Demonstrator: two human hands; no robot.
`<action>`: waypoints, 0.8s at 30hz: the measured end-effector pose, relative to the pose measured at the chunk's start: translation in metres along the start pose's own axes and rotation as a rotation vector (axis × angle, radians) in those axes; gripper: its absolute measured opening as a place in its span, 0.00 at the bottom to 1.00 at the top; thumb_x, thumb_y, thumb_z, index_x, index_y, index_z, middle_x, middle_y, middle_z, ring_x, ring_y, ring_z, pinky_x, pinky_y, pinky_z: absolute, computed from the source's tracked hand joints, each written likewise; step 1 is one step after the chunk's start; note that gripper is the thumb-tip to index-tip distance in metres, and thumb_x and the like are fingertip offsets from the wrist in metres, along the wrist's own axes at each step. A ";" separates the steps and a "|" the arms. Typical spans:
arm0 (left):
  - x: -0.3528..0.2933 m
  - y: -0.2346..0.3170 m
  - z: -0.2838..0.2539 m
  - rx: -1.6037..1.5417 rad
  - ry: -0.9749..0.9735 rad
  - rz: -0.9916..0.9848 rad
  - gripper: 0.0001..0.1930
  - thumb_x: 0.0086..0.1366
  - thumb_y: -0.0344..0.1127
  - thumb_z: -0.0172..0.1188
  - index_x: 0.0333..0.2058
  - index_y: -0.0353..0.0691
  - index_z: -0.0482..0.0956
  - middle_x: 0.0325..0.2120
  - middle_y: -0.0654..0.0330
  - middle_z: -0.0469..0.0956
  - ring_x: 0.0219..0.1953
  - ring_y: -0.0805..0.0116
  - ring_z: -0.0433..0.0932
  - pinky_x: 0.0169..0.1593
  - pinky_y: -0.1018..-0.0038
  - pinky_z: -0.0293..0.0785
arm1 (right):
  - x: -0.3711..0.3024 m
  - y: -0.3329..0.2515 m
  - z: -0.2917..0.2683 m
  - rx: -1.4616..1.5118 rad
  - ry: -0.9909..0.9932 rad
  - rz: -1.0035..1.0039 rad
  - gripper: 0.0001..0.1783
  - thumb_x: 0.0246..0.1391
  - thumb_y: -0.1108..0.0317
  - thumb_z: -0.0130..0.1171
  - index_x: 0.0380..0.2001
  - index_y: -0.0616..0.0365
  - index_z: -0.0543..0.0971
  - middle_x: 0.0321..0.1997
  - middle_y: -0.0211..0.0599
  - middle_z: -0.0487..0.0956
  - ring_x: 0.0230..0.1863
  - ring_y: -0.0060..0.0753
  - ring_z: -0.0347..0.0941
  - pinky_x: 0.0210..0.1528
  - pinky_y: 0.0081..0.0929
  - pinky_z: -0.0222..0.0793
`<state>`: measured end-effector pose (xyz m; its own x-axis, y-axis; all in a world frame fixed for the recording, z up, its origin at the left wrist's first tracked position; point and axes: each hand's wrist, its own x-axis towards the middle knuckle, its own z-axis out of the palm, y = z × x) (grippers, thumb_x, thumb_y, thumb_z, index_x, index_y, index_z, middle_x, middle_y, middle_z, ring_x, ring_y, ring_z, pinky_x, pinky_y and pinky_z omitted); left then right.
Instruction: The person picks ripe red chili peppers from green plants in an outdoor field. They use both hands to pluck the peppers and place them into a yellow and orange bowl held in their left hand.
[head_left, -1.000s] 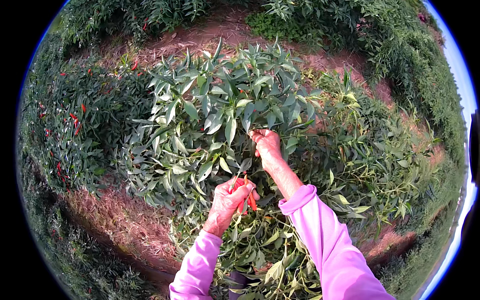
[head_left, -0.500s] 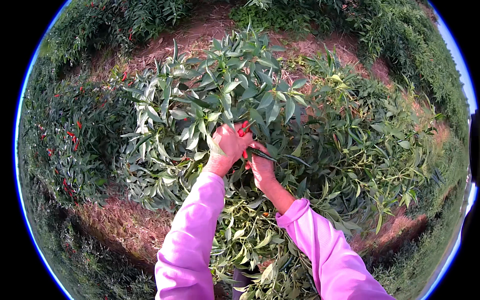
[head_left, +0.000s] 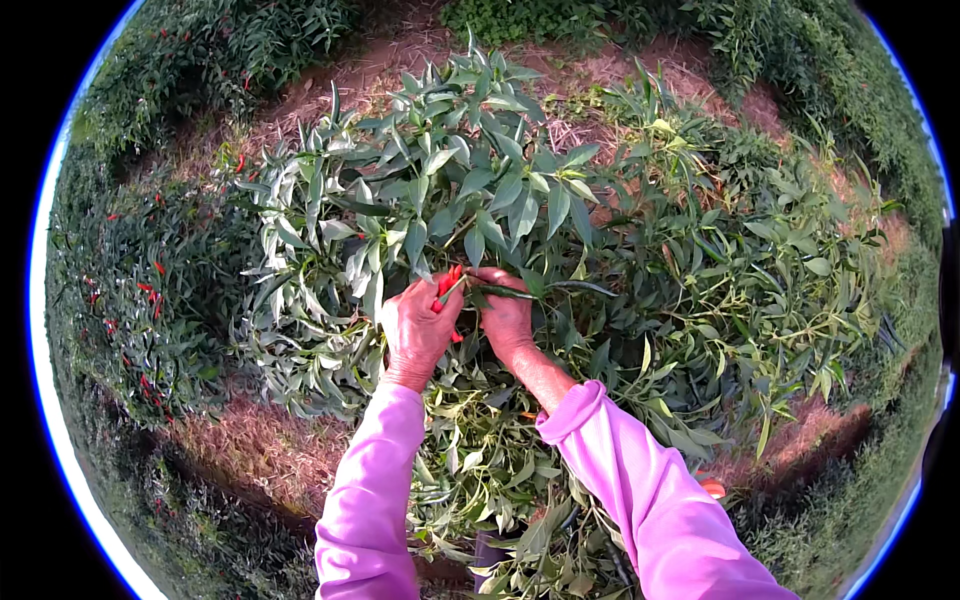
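My left hand [head_left: 414, 325], in the middle of the head view, is closed around several red chili peppers [head_left: 450, 283]. Their red bodies poke out above the thumb, a green stalk slants up to the right, and more red shows below the fingers. Right beside it, my right hand [head_left: 507, 318] is closed, its fingertips bent toward that stalk among the leaves. What those fingertips hold is hidden. A dark green chili [head_left: 504, 291] lies across the right hand's fingers, and another green chili [head_left: 585, 287] hangs just to its right. Both hands are inside a leafy chili plant [head_left: 490, 180].
More chili plants [head_left: 150, 235] with red fruit stand at the left. Leafy bushes [head_left: 750, 270] spread on the right. Straw-covered reddish soil [head_left: 262, 450] lies between the rows. An orange-red object [head_left: 712, 488] shows beside my right sleeve. A dark upright thing [head_left: 488, 553] is partly visible below.
My left hand has moved left and down, with the red chilies still in it. The right hand has shifted slightly left and up. The hands, overlapping before, are now side by side.
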<state>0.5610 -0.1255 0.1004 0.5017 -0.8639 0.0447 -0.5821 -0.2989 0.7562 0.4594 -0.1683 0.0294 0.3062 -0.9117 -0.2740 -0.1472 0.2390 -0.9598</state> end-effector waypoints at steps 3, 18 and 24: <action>-0.013 0.007 -0.023 -0.372 0.118 -0.325 0.08 0.56 0.34 0.59 0.25 0.35 0.77 0.16 0.65 0.73 0.15 0.81 0.66 0.20 0.81 0.62 | -0.002 -0.019 -0.004 0.100 -0.049 0.311 0.13 0.48 0.77 0.53 0.40 0.59 0.76 0.26 0.30 0.77 0.27 0.18 0.70 0.23 0.17 0.67; -0.158 -0.066 -0.089 -1.841 0.303 -0.891 0.13 0.66 0.43 0.46 0.38 0.39 0.71 0.27 0.55 0.75 0.10 0.79 0.59 0.12 0.85 0.54 | -0.072 -0.048 0.018 0.880 -0.337 0.876 0.13 0.55 0.64 0.52 0.42 0.56 0.73 0.33 0.32 0.76 0.21 0.15 0.65 0.21 0.14 0.61; -0.133 -0.049 -0.096 -1.629 0.272 -1.063 0.11 0.61 0.40 0.55 0.29 0.36 0.73 0.26 0.55 0.76 0.21 0.71 0.74 0.18 0.84 0.67 | -0.076 -0.029 0.055 0.664 -0.209 0.816 0.12 0.54 0.68 0.53 0.42 0.58 0.73 0.32 0.32 0.77 0.20 0.13 0.64 0.16 0.11 0.58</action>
<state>0.5840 0.0428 0.1205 0.3531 -0.4938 -0.7947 0.9353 0.1649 0.3132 0.4924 -0.0877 0.0742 0.5110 -0.3342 -0.7920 0.1414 0.9415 -0.3060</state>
